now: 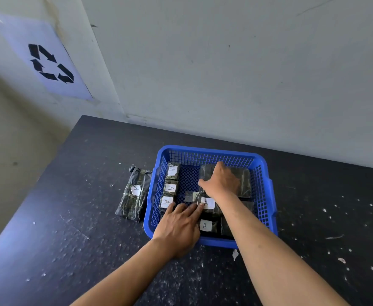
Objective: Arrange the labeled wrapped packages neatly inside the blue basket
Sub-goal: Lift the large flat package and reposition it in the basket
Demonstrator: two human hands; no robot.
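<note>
Head view: blue plastic mesh basket [267,195] holds dark wrapped packages labeled A [207,204]; left hand [179,226] and right hand [223,182] press flat, fingers spread, gripping nothing.

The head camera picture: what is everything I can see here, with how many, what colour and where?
blue basket: one, blue plastic mesh, on the table near the wall.
small packages with A labels: three in a row along the basket's left wall, dark wrap with white labels; two more nearer the middle and front.
large package: one, dark wrap, basket's far right, under the right hand.
long package: one, dark wrap with white A label, on the table left of the basket.
table: one, black, speckled white.
recycling sign: one, white sheet with black arrows, on the left wall.
left hand: flat, fingers reaching into the basket.
right hand: spread on the large package.
</note>
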